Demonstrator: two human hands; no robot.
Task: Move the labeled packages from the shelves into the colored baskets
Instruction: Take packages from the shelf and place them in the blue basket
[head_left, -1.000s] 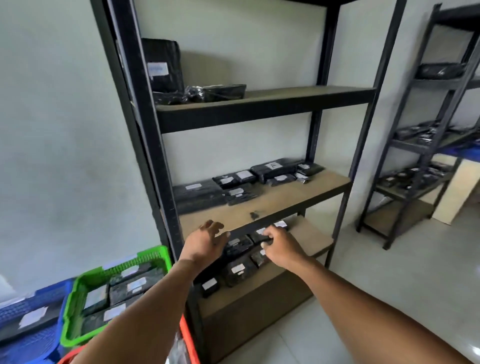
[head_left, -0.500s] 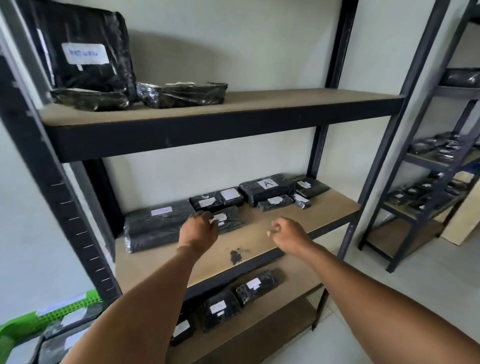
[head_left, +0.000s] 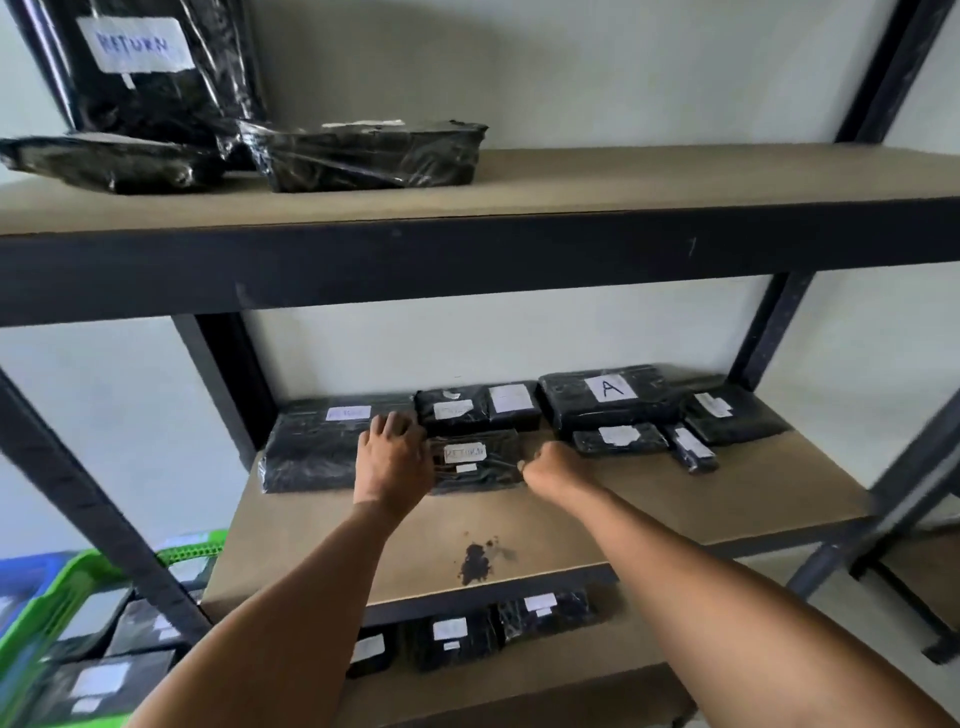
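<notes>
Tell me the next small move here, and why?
Probably close both hands on the RETURN package and lift it off the middle shelf: the left hand and right hand already flank its two ends.

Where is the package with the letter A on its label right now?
The package marked A lies at the back right of the middle shelf, against the wall, right of both hands and just behind a smaller labelled package.

A black-wrapped package with a white RETURN label (head_left: 475, 461) lies flat on the middle shelf (head_left: 649, 499), left of centre. Other labelled black packages lie behind it from 10 to 2 o'clock, among them one marked A (head_left: 608, 397). A green basket (head_left: 47, 597) at 8 o'clock holds labelled packages.
</notes>
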